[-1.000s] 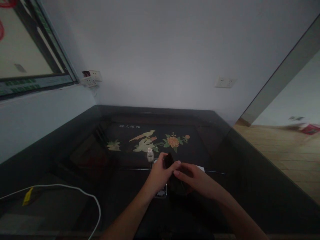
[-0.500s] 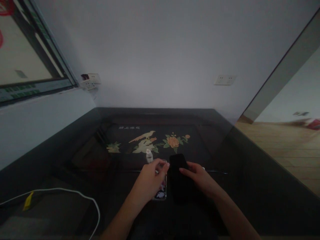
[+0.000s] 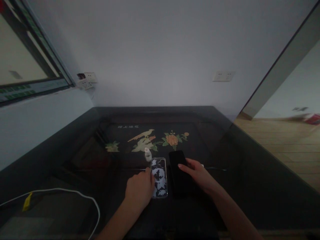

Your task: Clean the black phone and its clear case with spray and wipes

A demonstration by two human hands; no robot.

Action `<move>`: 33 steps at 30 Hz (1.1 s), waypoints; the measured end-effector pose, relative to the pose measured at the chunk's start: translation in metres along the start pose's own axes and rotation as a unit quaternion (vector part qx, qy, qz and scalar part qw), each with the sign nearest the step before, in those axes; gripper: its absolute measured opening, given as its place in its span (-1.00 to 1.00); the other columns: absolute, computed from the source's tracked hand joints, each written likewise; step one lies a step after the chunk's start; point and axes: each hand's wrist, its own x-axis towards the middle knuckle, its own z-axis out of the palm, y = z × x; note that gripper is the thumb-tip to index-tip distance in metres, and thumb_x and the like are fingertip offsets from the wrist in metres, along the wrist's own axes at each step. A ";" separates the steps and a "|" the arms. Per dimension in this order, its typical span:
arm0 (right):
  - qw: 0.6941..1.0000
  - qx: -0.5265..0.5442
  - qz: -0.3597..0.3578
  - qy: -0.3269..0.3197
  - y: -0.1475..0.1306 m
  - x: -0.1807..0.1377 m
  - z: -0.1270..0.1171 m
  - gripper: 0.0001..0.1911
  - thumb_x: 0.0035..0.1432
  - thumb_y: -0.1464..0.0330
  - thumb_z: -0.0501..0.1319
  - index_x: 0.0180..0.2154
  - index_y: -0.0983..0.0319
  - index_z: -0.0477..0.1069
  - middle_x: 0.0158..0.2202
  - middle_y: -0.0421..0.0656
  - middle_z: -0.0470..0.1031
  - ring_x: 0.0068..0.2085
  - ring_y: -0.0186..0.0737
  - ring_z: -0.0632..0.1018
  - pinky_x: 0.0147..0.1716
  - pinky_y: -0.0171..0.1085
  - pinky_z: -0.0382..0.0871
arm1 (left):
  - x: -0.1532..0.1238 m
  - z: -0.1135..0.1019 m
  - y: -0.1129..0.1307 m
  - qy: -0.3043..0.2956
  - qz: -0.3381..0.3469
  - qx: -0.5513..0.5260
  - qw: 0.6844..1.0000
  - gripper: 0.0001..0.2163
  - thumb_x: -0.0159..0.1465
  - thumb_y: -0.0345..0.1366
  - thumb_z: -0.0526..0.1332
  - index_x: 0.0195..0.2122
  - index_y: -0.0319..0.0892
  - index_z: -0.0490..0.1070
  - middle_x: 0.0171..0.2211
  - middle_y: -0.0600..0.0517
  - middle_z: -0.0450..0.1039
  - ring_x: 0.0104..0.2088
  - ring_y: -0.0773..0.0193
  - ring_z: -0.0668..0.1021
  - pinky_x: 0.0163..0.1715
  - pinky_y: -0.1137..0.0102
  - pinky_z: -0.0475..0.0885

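A clear phone case (image 3: 160, 180) with white and dark patches lies on the dark tabletop, its camera cutout at the top right. My left hand (image 3: 140, 187) is curled at the case's left side, the thumb along its edge and the other fingers partly hidden. To the right, my right hand (image 3: 196, 173) grips a black smartphone (image 3: 177, 165) by its right side, thumb over the front. The phone's lower part blends into the dark surface. Just above the case is a small clear and white object (image 3: 148, 154) whose kind I cannot make out.
The glossy black table (image 3: 100, 116) bears a picture of birds and a flower (image 3: 172, 139). A white cable (image 3: 62, 189) with a yellow tag (image 3: 27, 202) curves across the left front. Wall sockets (image 3: 223, 76) sit beyond the far edge, and a window (image 3: 27, 53) is at left.
My left hand has moved down and left from over the upper part of the phone case to its left edge, uncovering most of the case. My right hand stays on the smartphone.
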 end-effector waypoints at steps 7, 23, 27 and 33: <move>1.000 -0.012 -0.005 0.007 -0.002 -0.001 0.001 -0.59 0.11 0.12 0.42 -0.07 0.20 0.52 -0.15 -0.09 0.66 -0.18 -0.11 0.66 -0.18 -0.17 0.54 | 0.006 0.000 0.008 -0.011 0.038 -0.070 0.997 -0.84 0.39 -0.23 0.04 -0.25 -0.14 0.36 -0.22 -0.18 0.52 -0.25 -0.03 0.61 -0.18 0.17 0.40; 0.999 -0.029 -0.002 0.017 -0.006 -0.001 0.004 -0.57 0.08 0.09 0.43 -0.10 0.21 0.53 -0.18 -0.09 0.66 -0.22 -0.10 0.66 -0.21 -0.15 0.55 | 0.036 0.016 0.026 -0.197 0.009 -0.568 0.799 -0.71 0.28 -0.17 0.28 -0.04 -0.15 0.33 -0.18 -0.05 0.47 -0.31 0.23 0.59 -0.45 0.41 0.51; 0.999 -0.039 -0.011 0.013 -0.002 0.000 0.001 -0.56 0.10 0.07 0.41 -0.08 0.20 0.53 -0.17 -0.09 0.67 -0.20 -0.08 0.66 -0.18 -0.12 0.55 | 0.039 0.020 0.027 -0.223 0.003 -0.627 0.746 -0.68 0.24 -0.17 0.32 -0.06 -0.14 0.31 -0.20 -0.03 0.47 -0.27 0.23 0.58 -0.38 0.36 0.54; 0.998 -0.062 -0.020 0.022 0.001 0.002 -0.001 -0.55 0.09 0.07 0.42 -0.08 0.19 0.53 -0.15 -0.08 0.66 -0.16 -0.05 0.66 -0.18 -0.11 0.56 | 0.043 0.037 0.024 -0.246 0.020 -0.700 0.670 -0.61 0.22 -0.10 0.37 -0.04 -0.16 0.32 -0.22 -0.02 0.45 -0.30 0.27 0.57 -0.29 0.30 0.54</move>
